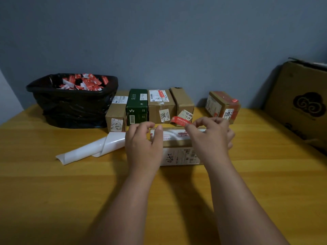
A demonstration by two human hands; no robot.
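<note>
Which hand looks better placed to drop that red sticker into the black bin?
Probably the right hand: it already pinches the sticker, while the left hand holds the box.

One head-worn wide-angle view: looks forward and down, close behind grip of right hand (210, 137); table (70, 200) below grip, wall (159, 41) beyond it.

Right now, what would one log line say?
left hand: holds box | right hand: pinches red sticker above box | bin: red scraps inside
</note>
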